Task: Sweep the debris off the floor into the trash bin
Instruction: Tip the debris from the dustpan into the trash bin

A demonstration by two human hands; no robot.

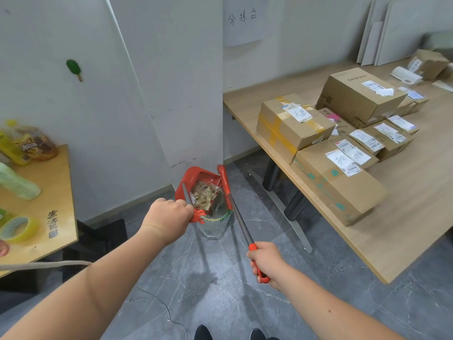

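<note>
The left hand (pixel 169 217) is clenched around the handle of a red plastic dustpan (pixel 193 173), holding it raised and tilted in the middle of the scene, close to the grey partition wall (pixel 171 82). A heap of crumpled yellowish wrappers and scraps of debris (pixel 203 196) lies inside the pan, gathered toward its near, lower end. Just under that end stands a small trash bin with a clear plastic liner (pixel 215 229) on the dark grey marbled tile floor (pixel 196 278); the near edge of the dustpan overlaps the bin's rim. The right hand (pixel 267 262) grasps the red grip at the near end of a long broom with a silver metal shaft and a red head (pixel 239 217). The broom slants away to the far left, its red head lying against the right edge of the dustpan, beside the debris. To the right, a long light wooden table (pixel 404 229) carries several brown cardboard boxes with white shipping labels (pixel 291 123). To the left, a smaller wooden table (pixel 56 192) holds a roll of yellow-green tape (pixel 18 229) and a bottle of brown drink (pixel 36 143). A thin grey cable (pixel 161 305) runs across the near floor, and two dark shoe tips (pixel 203 332) show at the bottom edge.
</note>
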